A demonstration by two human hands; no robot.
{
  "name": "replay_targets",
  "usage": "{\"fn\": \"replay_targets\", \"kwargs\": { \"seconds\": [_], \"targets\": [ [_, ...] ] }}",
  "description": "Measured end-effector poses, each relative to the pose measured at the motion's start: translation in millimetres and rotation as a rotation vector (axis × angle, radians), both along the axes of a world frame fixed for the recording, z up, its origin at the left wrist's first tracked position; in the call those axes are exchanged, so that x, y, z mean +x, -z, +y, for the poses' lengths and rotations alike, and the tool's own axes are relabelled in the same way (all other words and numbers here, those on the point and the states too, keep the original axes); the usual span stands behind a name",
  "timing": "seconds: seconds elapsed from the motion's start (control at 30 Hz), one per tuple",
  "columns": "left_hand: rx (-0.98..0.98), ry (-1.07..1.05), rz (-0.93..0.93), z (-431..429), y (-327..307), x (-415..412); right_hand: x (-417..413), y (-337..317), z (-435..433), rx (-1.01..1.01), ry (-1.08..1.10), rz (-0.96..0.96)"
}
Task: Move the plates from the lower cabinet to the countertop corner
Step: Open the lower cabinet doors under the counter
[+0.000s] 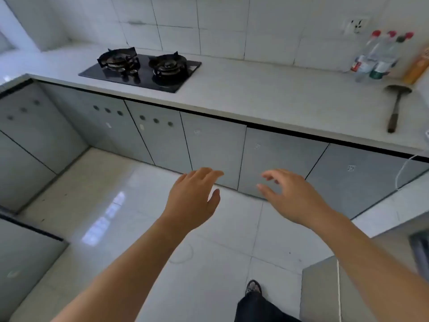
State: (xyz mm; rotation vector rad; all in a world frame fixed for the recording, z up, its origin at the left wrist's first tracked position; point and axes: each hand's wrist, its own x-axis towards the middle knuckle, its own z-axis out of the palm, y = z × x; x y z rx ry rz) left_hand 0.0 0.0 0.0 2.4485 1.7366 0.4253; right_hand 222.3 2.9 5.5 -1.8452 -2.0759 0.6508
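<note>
Ahead, in the head view, both bare arms stretch toward the lower cabinet doors [241, 154], all closed, so the plates stay hidden. The left hand [195, 194] hangs wide, fingers relaxed, holding nothing; the right hand [290, 196] is likewise empty, fingers loosely spread. On the counter [255, 94] a hob [141, 68] sits toward the left, bottles [376, 56] crowd the far right corner, and a ladle [396, 105] lies near the front edge.

Floor tiles [209, 240] glossy — countertop [267, 94] matt, smooth — hob [141, 70] glossy black.
</note>
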Motion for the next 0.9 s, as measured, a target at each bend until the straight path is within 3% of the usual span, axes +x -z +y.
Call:
{"fn": "replay_targets", "kwargs": {
  "seconds": [0.5, 0.9],
  "targets": [
    [-0.112, 0.05, 0.064, 201.4, 22.3, 38.9, 39.8, 50.0, 179.5, -0.075, 0.103, 0.134],
    [-0.184, 0.271, 0.098, 350.2, 56.4, 42.5, 28.9, 70.5, 293.5, -0.133, 0.187, 0.018]
  ]
}}
